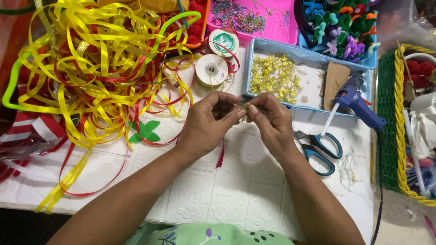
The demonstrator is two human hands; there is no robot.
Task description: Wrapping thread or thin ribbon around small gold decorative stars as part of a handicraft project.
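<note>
My left hand and my right hand meet over the white table, fingertips pinched together on a small gold ribbon piece. A short red ribbon strip hangs down below my left hand. Just behind my hands stands a light blue tray holding several small gold bows and a piece of brown card.
A big tangle of yellow and red ribbon fills the left. Two ribbon spools lie behind my hands. A blue glue gun and blue-handled scissors lie at right, beside a yellow-rimmed basket. A pink tray and felt flowers sit at back.
</note>
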